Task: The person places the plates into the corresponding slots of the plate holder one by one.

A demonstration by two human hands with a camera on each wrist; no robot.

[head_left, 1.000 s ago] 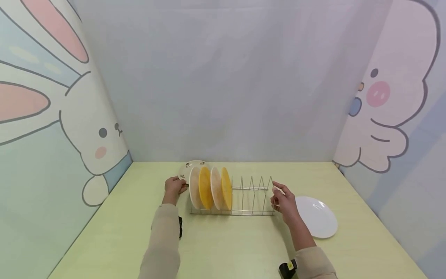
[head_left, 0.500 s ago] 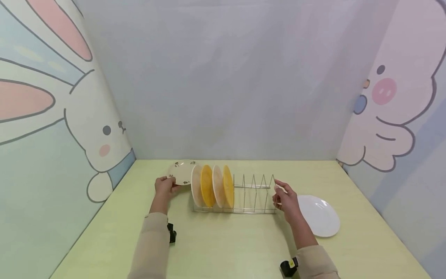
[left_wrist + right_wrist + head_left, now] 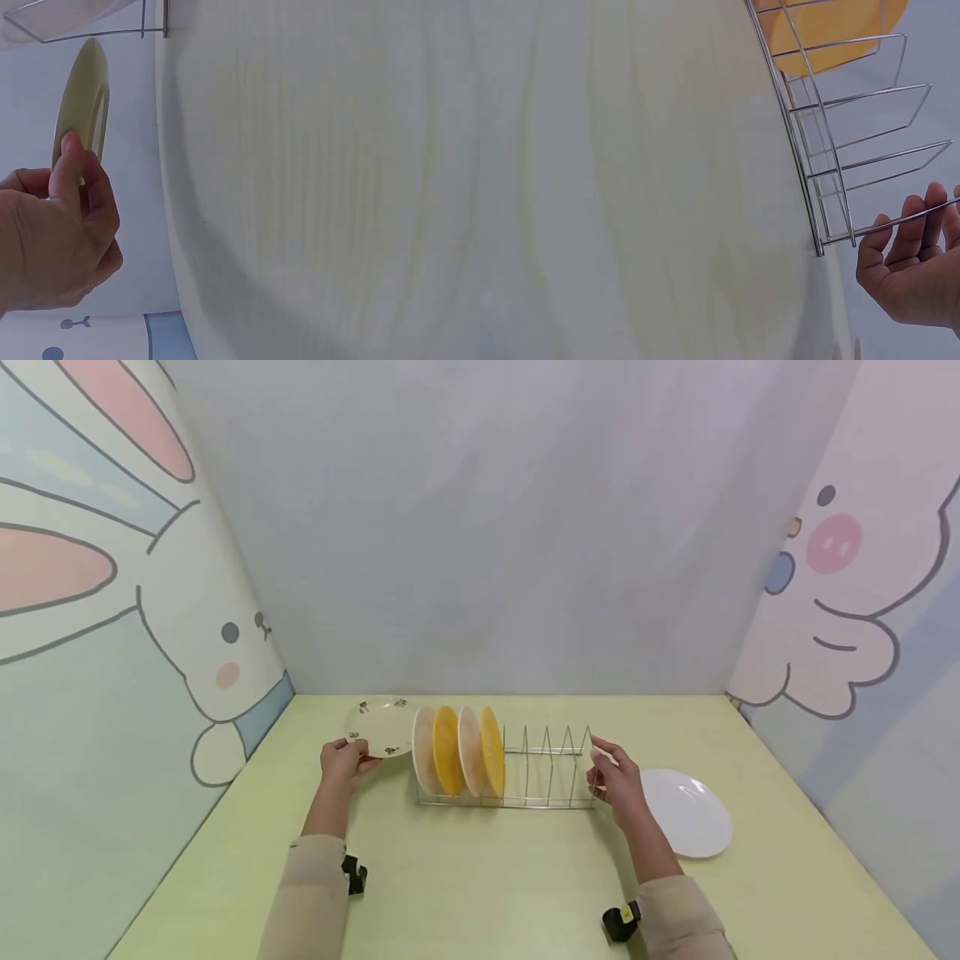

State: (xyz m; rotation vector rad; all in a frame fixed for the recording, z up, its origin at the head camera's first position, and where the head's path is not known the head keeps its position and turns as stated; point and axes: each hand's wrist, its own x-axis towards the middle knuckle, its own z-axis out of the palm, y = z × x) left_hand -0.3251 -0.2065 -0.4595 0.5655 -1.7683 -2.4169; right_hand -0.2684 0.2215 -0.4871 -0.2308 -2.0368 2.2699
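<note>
We find the left hand (image 3: pixel 344 762) pinching the patterned plate (image 3: pixel 381 727) by its near rim, the plate lying just beyond that hand. Left of the right hand (image 3: pixel 618 783) stands the wire rack (image 3: pixel 551 808), its end wire gripped by that hand. We judge the plate light, stiff, slippery and possibly breakable — best held at the rim. We read no brand; the dark motifs (image 3: pixel 392 750) are too small to rule out lettering.

Table (image 3: pixel 480 877), pale yellow-green, faintly grained. Backdrop (image 3: pixel 480 527), grey-lilac, softly creased, upright behind table. Left panel (image 3: pixel 60 810): cartoon rabbit (image 3: pixel 197 652), white, pink-lined ears (image 3: pixel 52 568). Right panel (image 3: pixel 915 760): pale cartoon figure (image 3: pixel 802 647), dark-outlined, pink snout-like oval (image 3: pixel 834 543), blue patch (image 3: pixel 780 572).
</note>
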